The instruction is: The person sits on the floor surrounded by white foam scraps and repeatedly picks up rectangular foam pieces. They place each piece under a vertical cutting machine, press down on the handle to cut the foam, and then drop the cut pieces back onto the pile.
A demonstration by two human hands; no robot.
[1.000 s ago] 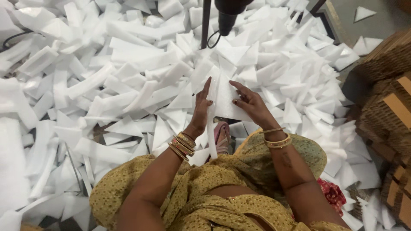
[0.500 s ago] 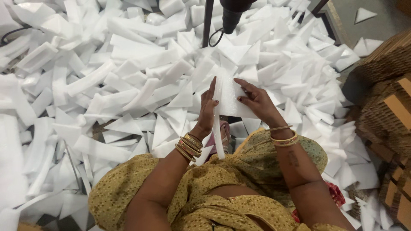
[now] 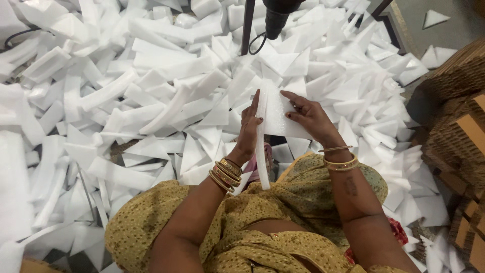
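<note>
Pinching a white foam piece [image 3: 277,114], left hand [image 3: 248,132] at nine o'clock, right hand [image 3: 309,115] at three; it looks light, soft, best held by its edges.

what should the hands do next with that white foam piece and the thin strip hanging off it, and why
Probably peel the thin strip the rest of the way off. The left hand lies along the strip, which already hangs loose toward the lap, while the right hand pins the flat foam piece with spread fingers. The strip looks joined only near its top, so a short pull away from the piece should free it.
</note>
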